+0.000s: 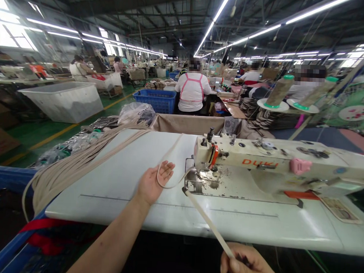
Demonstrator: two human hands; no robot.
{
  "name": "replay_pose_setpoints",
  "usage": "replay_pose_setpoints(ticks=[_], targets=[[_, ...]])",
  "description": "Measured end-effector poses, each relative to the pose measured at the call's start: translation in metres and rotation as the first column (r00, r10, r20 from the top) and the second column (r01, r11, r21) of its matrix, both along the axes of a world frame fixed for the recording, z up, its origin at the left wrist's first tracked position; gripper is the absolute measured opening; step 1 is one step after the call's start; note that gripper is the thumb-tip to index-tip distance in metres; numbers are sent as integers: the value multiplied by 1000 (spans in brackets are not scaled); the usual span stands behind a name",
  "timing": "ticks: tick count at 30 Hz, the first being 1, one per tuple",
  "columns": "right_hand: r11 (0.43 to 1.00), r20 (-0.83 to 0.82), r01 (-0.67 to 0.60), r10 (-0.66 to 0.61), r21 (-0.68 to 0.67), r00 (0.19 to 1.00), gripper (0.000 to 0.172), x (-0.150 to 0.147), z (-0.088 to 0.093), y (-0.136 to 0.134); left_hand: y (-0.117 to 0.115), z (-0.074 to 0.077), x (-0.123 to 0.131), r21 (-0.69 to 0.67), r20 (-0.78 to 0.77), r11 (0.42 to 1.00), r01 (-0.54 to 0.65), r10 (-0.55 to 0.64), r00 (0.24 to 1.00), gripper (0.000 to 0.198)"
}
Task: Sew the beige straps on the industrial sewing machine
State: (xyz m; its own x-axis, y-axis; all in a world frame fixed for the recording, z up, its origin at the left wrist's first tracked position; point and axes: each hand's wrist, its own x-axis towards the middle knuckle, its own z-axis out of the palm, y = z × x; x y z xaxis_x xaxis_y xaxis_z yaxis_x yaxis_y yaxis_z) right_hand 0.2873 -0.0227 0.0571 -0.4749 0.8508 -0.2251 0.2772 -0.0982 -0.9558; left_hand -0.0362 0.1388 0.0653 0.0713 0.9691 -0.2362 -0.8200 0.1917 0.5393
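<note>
A beige webbing strap [208, 223] runs taut from under the sewing machine's [277, 161] needle area diagonally down toward the near edge of the desk [113, 182]. Its near end is pinched in the right hand [248, 268], whose fingers [229, 261] are curled closed around it just past the desk's front edge. Behind the needle the same strap curves in a loop across the left hand [152, 183], which lies palm up on the desk with its fingers [167, 170] spread loosely, the strap resting over them rather than gripped. From there the strap rises in a thin line toward the back of the desk.

A thick bundle of beige strap [72, 168] lies along the desk's left side and hangs over its corner. The cream sewing machine carries orange lettering and a pink clip [299, 166]. 2 thread cones [279, 92] stand behind it on the right. Beyond the desk, a person in a white top with pink apron straps [192, 90] sits facing away beside a blue crate [155, 100]; a large white bin [64, 100] stands on the green floor at left.
</note>
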Motion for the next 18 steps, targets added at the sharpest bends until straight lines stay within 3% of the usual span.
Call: replay_pose_setpoints(ticks=[5, 10, 14, 18], targets=[[973, 172, 167, -193, 157, 966, 40, -22, -9, 8, 33, -4, 22, -55, 142, 989, -135, 142, 980, 38], [944, 348, 238, -307, 228, 886, 55, -40, -14, 11, 76, -10, 34, -115, 19, 961, -251, 255, 967, 55], [930, 405, 212, -325, 299, 854, 56, -51, -15, 20, 104, -18, 47, -17, -131, 980, -198, 194, 972, 55], [935, 409, 198, -311, 295, 858, 57, -61, -15, 30, 115, -31, 73, 162, -429, 987, -14, 83, 899, 30]])
